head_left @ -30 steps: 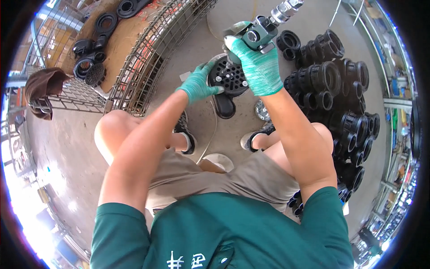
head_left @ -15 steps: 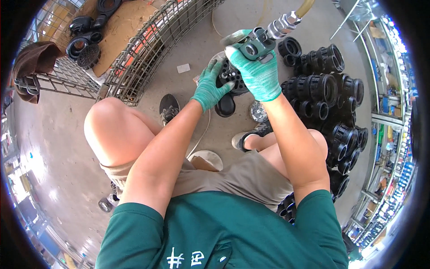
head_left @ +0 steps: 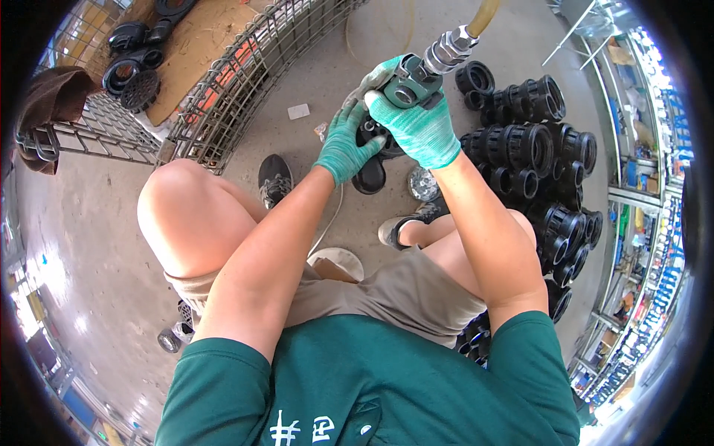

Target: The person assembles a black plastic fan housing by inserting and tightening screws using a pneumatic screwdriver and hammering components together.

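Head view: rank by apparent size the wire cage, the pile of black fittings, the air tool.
1. wire cage
2. pile of black fittings, close to the cage in apparent size, so the order is unsure
3. air tool, in the right hand

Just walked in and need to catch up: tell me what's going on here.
A seated person in green gloves works over a concrete floor. The right hand grips an air tool with a hose at its end. The left hand holds a black fitting under it. A pile of black fittings lies to the right, a wire cage to the left.
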`<state>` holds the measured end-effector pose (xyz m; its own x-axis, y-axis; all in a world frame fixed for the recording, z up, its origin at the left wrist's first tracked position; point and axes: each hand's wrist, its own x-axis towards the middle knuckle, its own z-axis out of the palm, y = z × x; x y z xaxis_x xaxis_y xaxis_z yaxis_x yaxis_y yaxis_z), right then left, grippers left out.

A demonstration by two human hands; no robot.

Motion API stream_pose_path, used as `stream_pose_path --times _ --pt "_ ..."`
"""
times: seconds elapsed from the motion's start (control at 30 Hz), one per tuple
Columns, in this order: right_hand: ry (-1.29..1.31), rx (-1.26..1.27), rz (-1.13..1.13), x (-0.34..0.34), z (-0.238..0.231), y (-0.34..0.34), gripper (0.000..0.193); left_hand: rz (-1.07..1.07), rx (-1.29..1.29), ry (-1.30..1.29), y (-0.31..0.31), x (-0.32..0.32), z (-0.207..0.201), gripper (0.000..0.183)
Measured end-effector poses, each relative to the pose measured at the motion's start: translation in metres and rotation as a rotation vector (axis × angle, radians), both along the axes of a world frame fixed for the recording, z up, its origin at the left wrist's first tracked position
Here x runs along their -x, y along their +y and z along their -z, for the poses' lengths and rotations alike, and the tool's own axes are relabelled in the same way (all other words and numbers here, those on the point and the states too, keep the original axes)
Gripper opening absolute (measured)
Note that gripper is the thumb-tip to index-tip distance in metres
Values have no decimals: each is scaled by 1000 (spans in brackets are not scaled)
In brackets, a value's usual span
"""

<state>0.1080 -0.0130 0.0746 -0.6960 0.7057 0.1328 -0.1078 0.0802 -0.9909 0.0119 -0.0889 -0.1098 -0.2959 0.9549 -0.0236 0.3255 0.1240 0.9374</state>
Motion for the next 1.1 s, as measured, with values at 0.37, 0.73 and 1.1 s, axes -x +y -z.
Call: stream_pose_path --times 0.37,0.73,1.1 --pt "-39 -44 -24 3 -5 -2 23 -36 -74 -87 -1 -2 5 87" --pt "87 -97 217 -28 -42 22 19 -169 -64 193 -6 -6 -47 29" --pt "44 -104 396 -74 -26 24 27 -253 -141 268 -6 -16 -42 15"
